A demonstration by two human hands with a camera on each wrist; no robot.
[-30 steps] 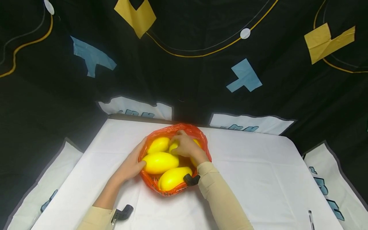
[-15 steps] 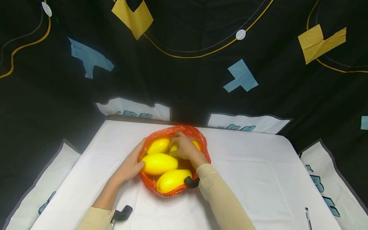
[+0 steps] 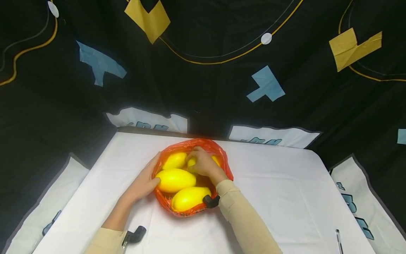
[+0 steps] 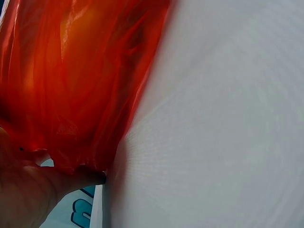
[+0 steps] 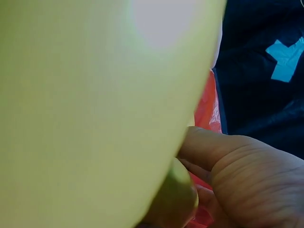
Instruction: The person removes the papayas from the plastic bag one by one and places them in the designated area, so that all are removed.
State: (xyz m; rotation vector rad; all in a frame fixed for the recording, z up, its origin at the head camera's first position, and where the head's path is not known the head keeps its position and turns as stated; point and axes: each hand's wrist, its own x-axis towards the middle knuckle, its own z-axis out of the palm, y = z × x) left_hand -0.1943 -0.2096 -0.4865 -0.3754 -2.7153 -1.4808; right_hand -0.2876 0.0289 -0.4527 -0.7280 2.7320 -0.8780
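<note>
An orange-red plastic bag (image 3: pixel 226 165) stands with its mouth wide, holding several smooth yellow oval fruits, mango-like in shape. One fruit (image 3: pixel 176 180) lies at the left, another (image 3: pixel 190 199) at the front. My left hand (image 3: pixel 142 183) grips the bag's left rim, thumb over the edge and the other fingers along the outer side. Inside the bag, at the back, my right hand (image 3: pixel 204 163) has its fingers curled round a yellow fruit (image 3: pixel 191 162), mostly covered by the hand. A large yellow fruit (image 5: pixel 90 114) fills much of the right wrist view, beside my thumb.
The bag rests on a white-covered table (image 3: pixel 272 190), toward its far edge. A pen (image 3: pixel 339 241) lies at the near right. Behind hangs a black cloth (image 3: pixel 206 95) with blue and yellow tape pieces. Each wrist carries a black camera mount (image 3: pixel 136 235).
The head view has swung slightly to the right. Both hands keep their places, the left at the bag's rim and the right on the fruit inside.
</note>
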